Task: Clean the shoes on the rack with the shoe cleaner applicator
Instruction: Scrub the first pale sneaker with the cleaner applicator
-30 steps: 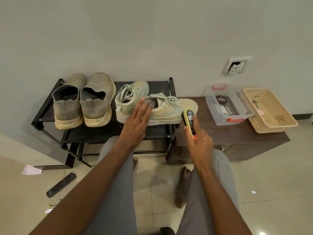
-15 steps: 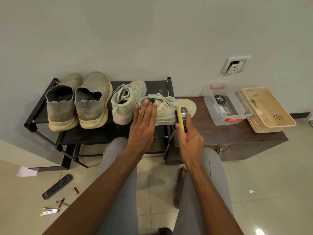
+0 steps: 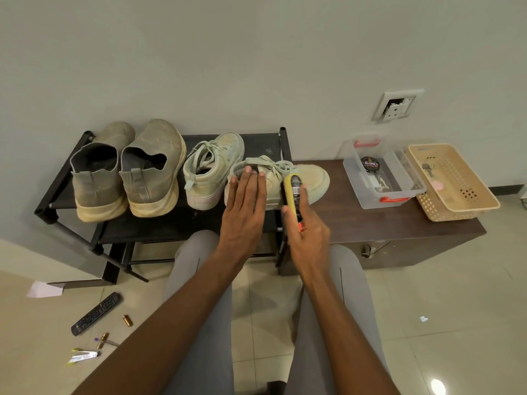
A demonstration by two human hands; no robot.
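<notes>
A black shoe rack (image 3: 159,223) holds two grey slip-on shoes (image 3: 125,172) on the left and a pale green lace-up sneaker (image 3: 211,169) in the middle. A second pale green sneaker (image 3: 310,178) lies sideways at the rack's right end, its toe over the brown cabinet. My left hand (image 3: 245,206) lies flat on this sneaker's heel side, fingers straight and together. My right hand (image 3: 308,235) grips the shoe cleaner applicator (image 3: 295,192), a black bottle with a yellow sponge head, pressed against the sneaker's side.
A low brown cabinet (image 3: 370,223) to the right carries a clear plastic box (image 3: 382,175) with a polish tin and a beige basket (image 3: 453,181). On the floor at the left lie a remote control (image 3: 95,313), small batteries and paper scraps. My knees are below the rack.
My left hand has flattened over the sneaker's heel side. My right hand brought the applicator leftward and down against the sneaker's side. The view shifted slightly downward.
</notes>
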